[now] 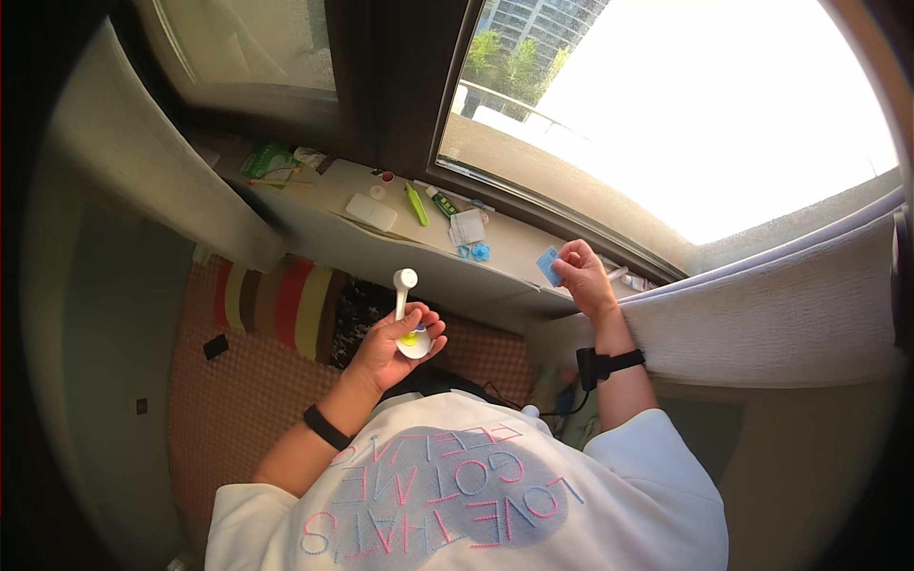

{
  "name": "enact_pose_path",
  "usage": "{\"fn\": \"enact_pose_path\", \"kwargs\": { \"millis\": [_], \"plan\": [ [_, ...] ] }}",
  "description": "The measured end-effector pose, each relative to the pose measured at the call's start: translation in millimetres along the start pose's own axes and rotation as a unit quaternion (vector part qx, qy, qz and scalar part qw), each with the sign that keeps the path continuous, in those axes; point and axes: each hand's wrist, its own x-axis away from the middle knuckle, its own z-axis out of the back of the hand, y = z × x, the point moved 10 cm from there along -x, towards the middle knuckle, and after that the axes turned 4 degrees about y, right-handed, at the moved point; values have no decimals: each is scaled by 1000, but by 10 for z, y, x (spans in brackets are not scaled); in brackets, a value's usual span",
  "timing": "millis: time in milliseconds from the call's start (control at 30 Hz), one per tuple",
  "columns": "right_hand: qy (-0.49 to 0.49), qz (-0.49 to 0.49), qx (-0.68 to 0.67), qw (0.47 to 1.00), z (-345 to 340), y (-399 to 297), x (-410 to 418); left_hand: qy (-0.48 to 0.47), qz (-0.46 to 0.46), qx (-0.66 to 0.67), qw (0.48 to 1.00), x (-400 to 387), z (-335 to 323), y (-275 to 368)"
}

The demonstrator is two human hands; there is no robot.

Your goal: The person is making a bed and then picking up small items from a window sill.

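Note:
My left hand (393, 346) is closed around a white handheld item (403, 289) with a slim neck and a small round head pointing up. A rounded white part with a yellow patch (412, 341) shows in the same palm; whether it is one piece with the neck I cannot tell. Over the right end of the windowsill ledge, my right hand (587, 280) pinches a small light-blue card (548, 266) between thumb and fingers. Nearest to that card on the ledge are a blue flower-shaped piece (481, 252) and a small blue ring (464, 251).
Along the ledge (421, 241) lie a white case (371, 212), a bright green tool (416, 205), a green tube (443, 203), a clear-white packet (468, 228) and a green bag (268, 163). The window (643, 128) rises behind. Curtains (757, 314) hang on both sides. A striped cushion (278, 303) sits below.

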Motion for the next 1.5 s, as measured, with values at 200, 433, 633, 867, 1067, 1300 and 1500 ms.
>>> {"fn": "enact_pose_path", "kwargs": {
  "millis": [200, 433, 633, 867, 1067, 1300, 1500],
  "plan": [
    [-127, -51, -84, 987, -436, 26, 152, -78, 58, -25, 995, -562, -555, -484],
    [-180, -98, -26, 978, -644, 121, 302, -123, 94, 11, 988, -896, -767, -853],
    [-177, -38, 107, 978, -525, 194, 221, -113, 80, -49, 989, -944, -791, -872],
    [-96, -43, 109, 988, -437, 103, -18, -85, 56, -66, 993, -765, -645, -612],
    [-6, 48, 148, 988, -555, 150, -473, -60, 35, 19, 997, -359, -398, -211],
    [84, 152, 410, 895, -947, 17, -738, -25, -53, 39, 997, -114, -44, 173],
    [103, 156, 362, 913, -881, 83, -840, -29, -59, 55, 996, -91, 15, 280]
  ]
}}
